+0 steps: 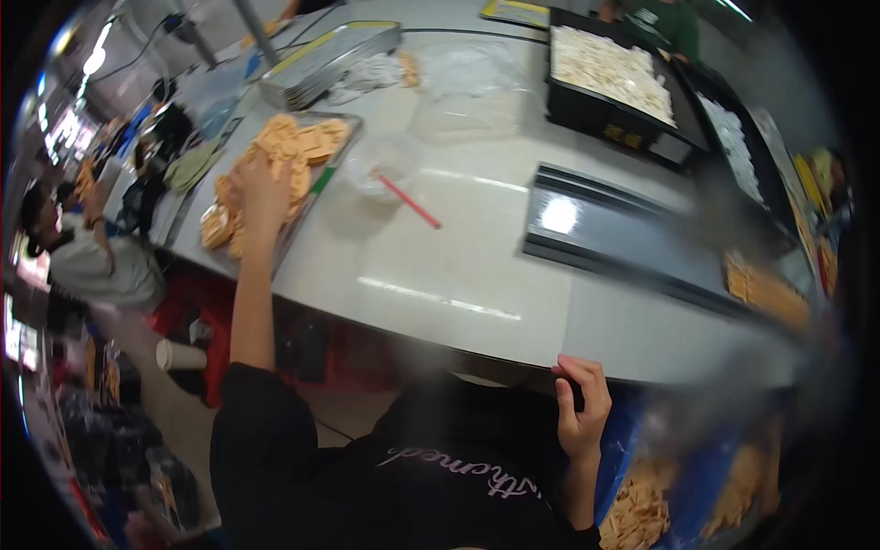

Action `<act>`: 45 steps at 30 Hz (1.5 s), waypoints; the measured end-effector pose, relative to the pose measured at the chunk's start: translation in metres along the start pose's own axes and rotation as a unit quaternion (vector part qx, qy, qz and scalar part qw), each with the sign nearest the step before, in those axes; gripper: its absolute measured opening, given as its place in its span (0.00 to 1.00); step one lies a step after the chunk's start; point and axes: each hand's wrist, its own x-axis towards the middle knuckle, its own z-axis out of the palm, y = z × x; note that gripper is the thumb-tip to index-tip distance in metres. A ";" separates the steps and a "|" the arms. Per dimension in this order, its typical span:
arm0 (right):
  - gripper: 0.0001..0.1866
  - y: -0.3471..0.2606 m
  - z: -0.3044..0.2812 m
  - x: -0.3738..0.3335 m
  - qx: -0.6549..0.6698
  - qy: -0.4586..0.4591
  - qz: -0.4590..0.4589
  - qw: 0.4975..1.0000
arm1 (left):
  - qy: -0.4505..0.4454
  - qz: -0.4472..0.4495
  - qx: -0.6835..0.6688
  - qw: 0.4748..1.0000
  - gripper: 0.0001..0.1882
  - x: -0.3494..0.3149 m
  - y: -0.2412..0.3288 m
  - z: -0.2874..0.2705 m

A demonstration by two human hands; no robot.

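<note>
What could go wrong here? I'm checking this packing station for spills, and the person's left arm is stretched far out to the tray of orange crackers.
The tray seems to lie near the table's left edge, so a push from the left hand might tip crackers off. The outstretched arm also passes near the clear bowl with the red stick, which it could knock. The right hand only rests at the table's near edge.

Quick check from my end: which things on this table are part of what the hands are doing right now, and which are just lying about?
In hand:
left hand reaching onto the metal tray of orange crackers
right hand gripping the table edge

Lying about:
clear tub with red stick
stack of empty trays
black crate of pale crackers
</note>
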 end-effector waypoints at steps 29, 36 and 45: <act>0.03 0.137 -0.229 0.122 -0.526 0.107 -0.044 0.843 | -0.375 0.269 -0.754 0.467 0.26 -0.282 0.211 -0.030; 0.04 0.031 -0.140 0.069 -0.415 0.088 -0.191 0.885 | -0.618 0.127 -0.745 0.217 0.36 -0.287 0.260 -0.063; 0.05 0.026 -0.122 -0.055 -0.336 0.175 -0.188 0.906 | -0.698 -0.017 -0.689 0.193 0.32 -0.334 0.219 -0.049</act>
